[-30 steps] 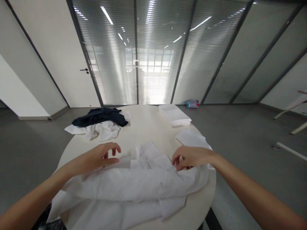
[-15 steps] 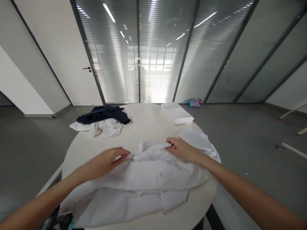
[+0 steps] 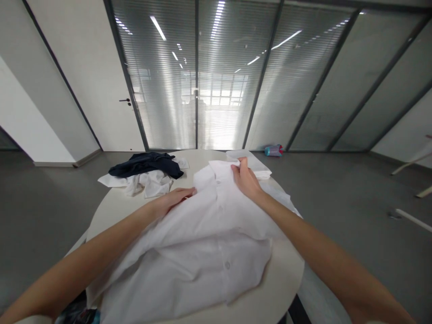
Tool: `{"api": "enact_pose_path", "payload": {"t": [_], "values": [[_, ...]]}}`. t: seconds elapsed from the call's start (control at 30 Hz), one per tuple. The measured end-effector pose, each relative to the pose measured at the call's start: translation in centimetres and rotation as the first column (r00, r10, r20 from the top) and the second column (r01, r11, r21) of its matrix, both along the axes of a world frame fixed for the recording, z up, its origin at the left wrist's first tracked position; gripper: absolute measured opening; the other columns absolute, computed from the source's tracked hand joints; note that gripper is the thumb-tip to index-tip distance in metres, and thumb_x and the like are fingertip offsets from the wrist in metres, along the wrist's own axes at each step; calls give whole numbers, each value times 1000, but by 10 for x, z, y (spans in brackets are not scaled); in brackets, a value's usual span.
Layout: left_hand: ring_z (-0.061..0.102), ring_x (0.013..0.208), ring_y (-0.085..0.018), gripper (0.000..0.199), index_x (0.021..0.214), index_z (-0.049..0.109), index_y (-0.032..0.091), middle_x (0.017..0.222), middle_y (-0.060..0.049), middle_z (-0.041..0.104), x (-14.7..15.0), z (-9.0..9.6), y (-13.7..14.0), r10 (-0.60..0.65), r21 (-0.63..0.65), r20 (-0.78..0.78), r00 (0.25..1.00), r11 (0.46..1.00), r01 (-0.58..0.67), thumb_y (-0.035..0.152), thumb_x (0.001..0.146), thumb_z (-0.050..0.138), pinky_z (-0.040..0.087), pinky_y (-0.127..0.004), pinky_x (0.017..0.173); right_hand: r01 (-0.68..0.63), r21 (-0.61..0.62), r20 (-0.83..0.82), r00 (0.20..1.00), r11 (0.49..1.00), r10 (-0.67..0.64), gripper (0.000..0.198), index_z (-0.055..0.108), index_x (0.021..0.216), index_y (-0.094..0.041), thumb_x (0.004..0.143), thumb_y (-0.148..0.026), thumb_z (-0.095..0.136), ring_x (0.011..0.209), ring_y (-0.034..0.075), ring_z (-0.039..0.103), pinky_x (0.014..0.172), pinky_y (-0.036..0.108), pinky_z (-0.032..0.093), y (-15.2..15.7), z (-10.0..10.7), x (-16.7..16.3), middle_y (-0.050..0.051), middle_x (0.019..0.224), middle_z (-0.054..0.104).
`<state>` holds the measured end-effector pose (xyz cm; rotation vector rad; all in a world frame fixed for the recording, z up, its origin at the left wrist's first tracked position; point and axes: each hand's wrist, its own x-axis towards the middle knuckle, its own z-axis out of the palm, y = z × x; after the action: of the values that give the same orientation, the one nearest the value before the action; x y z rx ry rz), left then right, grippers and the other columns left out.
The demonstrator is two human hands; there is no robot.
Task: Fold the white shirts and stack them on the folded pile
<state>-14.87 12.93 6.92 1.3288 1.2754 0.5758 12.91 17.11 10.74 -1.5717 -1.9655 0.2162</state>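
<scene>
A white button-up shirt (image 3: pixel 202 243) lies over the near half of the round table, its collar end lifted and pointing away from me. My right hand (image 3: pixel 247 180) pinches the collar's right side between thumb and fingers. On the shirt's left shoulder edge, my left hand (image 3: pixel 175 198) has its fingers closed on the fabric; the fingertips are partly hidden by the cloth. Buttons run down the front placket, and the lower part is loosely rumpled. The left side of the shirt hangs past the table's near left edge.
A dark navy garment (image 3: pixel 146 165) lies on crumpled white cloth (image 3: pixel 153 182) at the table's far left. Behind my right hand is a folded white stack (image 3: pixel 259 167). More white fabric (image 3: pixel 280 195) lies beside my right forearm. A blue-and-red package (image 3: pixel 273 150) rests on the floor by the glass wall.
Both hands have moved away from me, drawing the shirt's collar end up and forward. The bunched upper part is now stretched out, and more of the front placket shows.
</scene>
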Motion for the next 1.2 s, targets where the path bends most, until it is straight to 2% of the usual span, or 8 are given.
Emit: {"api": "enact_pose_path", "payload": {"t": [0.13,0.27,0.43,0.63,0.77,0.93,1.07,1.2], "values": [[64,78,-19,36,103,53,21,86,-2,67,-12,-8,30,72,279,-146,987,960,-29,51,84,60,49,-28,66,50,-106,189,982,993,-29,35,36,128,-20,102,-41,24,91,34,65,76,38,43,36,-21,-16,17,105,69],[63,87,-20,14,103,53,23,91,-3,67,-25,-3,74,320,671,-474,820,735,102,30,91,52,47,-30,77,58,-173,260,965,983,-11,37,38,129,-19,104,-40,21,96,34,65,79,39,44,67,-41,-42,18,109,68],[63,99,-29,30,123,53,18,109,-13,66,-27,-11,110,494,687,-685,536,682,250,22,95,44,47,-38,82,67,-209,241,970,976,-15,41,36,136,-15,102,-38,34,109,33,62,85,39,44,85,-53,-65,22,124,62],[54,115,-31,29,117,62,17,118,-16,60,-23,-19,111,513,754,-649,562,533,384,17,89,52,42,-42,99,-5,-94,242,970,996,28,31,56,124,-23,99,-32,40,101,25,65,81,32,44,67,-25,-14,9,116,69],[63,99,-23,23,101,68,18,106,-10,68,-2,-17,118,289,676,-663,691,627,387,19,91,47,48,-33,91,162,-34,174,973,986,-154,30,65,115,-23,97,-32,43,89,21,67,74,27,44,48,-11,86,7,102,74],[65,104,-21,31,105,71,18,112,-8,72,46,-30,140,154,609,-677,719,666,430,15,91,43,47,-30,96,311,-191,247,933,931,-262,33,74,110,-18,89,-19,48,103,27,67,85,31,47,38,-40,200,13,112,73],[61,116,-22,39,120,67,18,123,-11,68,82,-52,140,108,595,-684,722,655,465,28,101,35,44,-32,101,293,-281,68,956,914,-285,35,74,113,-15,92,-29,50,104,26,68,85,30,49,40,-74,221,13,114,73],[44,135,-36,53,141,52,18,144,-18,51,102,-74,122,152,614,-692,705,638,465,48,101,35,34,-51,109,399,-282,47,914,872,-403,36,73,114,-13,89,-33,55,99,28,69,82,34,51,47,-93,205,15,106,74]]}}
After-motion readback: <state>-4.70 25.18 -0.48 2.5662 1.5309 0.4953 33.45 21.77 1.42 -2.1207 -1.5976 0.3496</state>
